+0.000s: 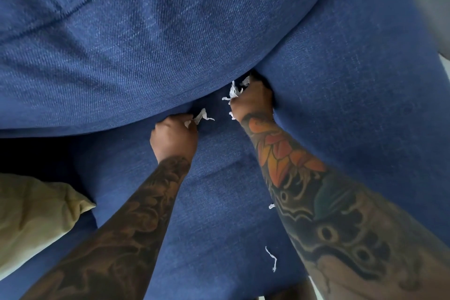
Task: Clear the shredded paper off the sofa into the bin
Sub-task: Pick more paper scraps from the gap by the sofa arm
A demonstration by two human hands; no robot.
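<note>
From the head view, your left hand (174,137) is closed around a small tuft of paper (201,116) at the crease where the back cushion (136,51) meets the seat (211,197). Your right hand (252,102) is fisted on a bigger clump (235,91), pressed into the gap beside the armrest (353,109). Two loose shreds (272,257) lie on the seat near your right forearm. A tan pillow (36,217) sits lower left.

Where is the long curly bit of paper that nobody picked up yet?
The loose paper strip lies low in the head view on the blue seat cushion, just left of the right forearm.
</note>
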